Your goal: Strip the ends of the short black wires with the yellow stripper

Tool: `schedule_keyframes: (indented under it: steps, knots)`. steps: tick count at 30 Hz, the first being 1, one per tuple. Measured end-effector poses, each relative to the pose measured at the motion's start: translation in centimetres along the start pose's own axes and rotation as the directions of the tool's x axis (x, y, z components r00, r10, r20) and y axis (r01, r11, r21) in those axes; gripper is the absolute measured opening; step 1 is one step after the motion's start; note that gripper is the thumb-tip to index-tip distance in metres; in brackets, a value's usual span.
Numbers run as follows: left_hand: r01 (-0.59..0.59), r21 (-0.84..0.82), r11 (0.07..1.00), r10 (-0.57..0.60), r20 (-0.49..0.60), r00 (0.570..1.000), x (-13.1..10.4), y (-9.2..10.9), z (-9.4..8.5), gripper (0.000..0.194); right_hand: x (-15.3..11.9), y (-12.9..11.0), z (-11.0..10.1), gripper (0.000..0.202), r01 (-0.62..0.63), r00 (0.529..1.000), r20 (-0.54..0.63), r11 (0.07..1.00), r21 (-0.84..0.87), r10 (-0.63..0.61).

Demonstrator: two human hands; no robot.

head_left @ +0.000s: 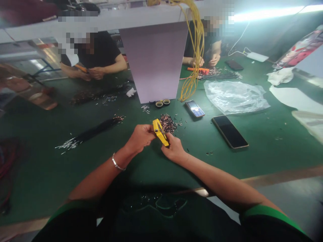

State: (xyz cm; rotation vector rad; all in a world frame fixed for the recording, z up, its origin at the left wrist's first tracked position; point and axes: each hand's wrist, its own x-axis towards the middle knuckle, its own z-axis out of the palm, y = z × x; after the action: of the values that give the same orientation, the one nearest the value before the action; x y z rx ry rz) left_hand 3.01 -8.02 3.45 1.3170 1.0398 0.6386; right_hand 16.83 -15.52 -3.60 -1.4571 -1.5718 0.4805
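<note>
Tool (pixel 156 126) well clear of table edge (pixel 282 175)

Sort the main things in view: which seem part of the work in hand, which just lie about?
Probably in the work:
yellow tool in the right hand
heap of short pieces
bundle of black wires

Probably lying about:
keypad phone
larger phone
clear plastic bag

From my station I see a green surface (pixel 45 178) spreading wide, its near edge (pixel 285 175) pale brown. A white shelf (pixel 151 14) crosses above it, with a pale panel (pixel 157 60) standing upright beneath. At upper right a strip light (pixel 275 12) glares white; I make out blurred grey floor (pixel 300 195) at lower right.
</note>
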Motion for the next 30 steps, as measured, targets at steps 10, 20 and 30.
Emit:
schedule_keyframes:
  steps: [10, 20, 30]
  knots:
    - [0.008, -0.017, 1.000, -0.007, 0.062, 0.998, 0.0, 0.0, -0.4, 0.020, -0.7, -0.5, -0.4, 0.017, 0.016, 0.999, 0.034, 0.999, 0.033, -0.017]
    - [0.034, -0.045, 0.998, -0.032, 0.055, 0.998, 0.5, 0.0, -0.4, 0.016, 0.0, -0.1, 0.0, 0.016, 0.022, 1.000, 0.014, 0.998, 0.051, -0.023]
    - [-0.006, -0.022, 1.000, 0.006, 0.030, 1.000, 0.6, 0.3, -0.1, 0.006, 0.4, 0.5, -0.1, 0.018, -0.010, 1.000, -0.006, 1.000, -0.024, 0.010]
